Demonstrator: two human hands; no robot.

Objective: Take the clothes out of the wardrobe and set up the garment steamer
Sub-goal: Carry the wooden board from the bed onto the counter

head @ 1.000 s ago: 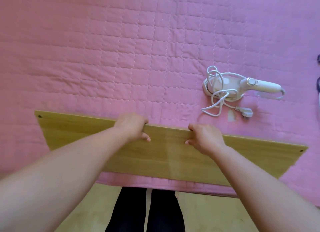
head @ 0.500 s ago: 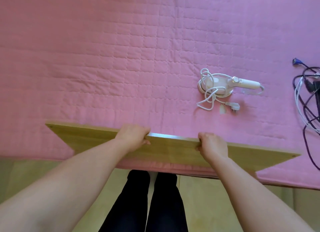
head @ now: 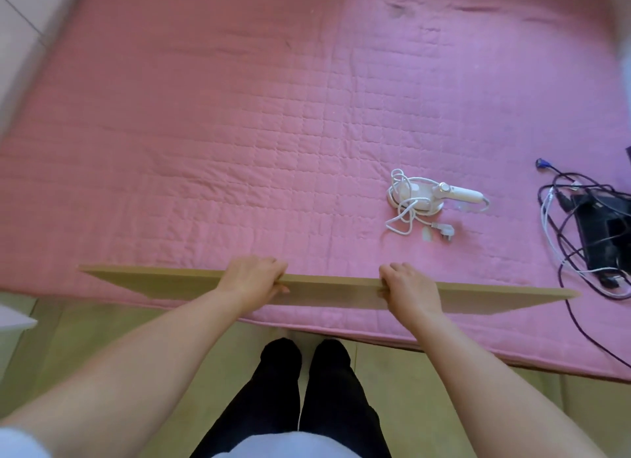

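So the left hand (head: 252, 277) is curled over the top edge of a long wooden board (head: 327, 288), fingers hooked over the far side and thumb on the near face, arm stretched out almost straight from the lower left corner. The board is tipped up nearly on edge, so mostly its thin top edge and a sliver of the near face show, and it runs across the near edge of the bed. Further right, the right hand (head: 408, 288) grips the same top edge the same way, knuckles up, forearm coming in from the lower right. Both hands are clamped on the board, a bit apart from each other.

Under the arms there's a pair of black-trousered legs (head: 300, 399) standing on a yellowish floor (head: 426, 389) right at the bed's edge.

The pink quilted bedspread (head: 239, 133) fills most of the view. On it, past the right hand and well clear of the board, lies the white garment steamer (head: 428, 196) on its side, with its white cord (head: 403, 215) loosely tangled and the plug (head: 445, 235) lying beside it. Far right there's a mess of dark cables (head: 563, 252) around some black device (head: 601, 229), maybe a power brick or a laptop; hard to tell at the frame's edge.
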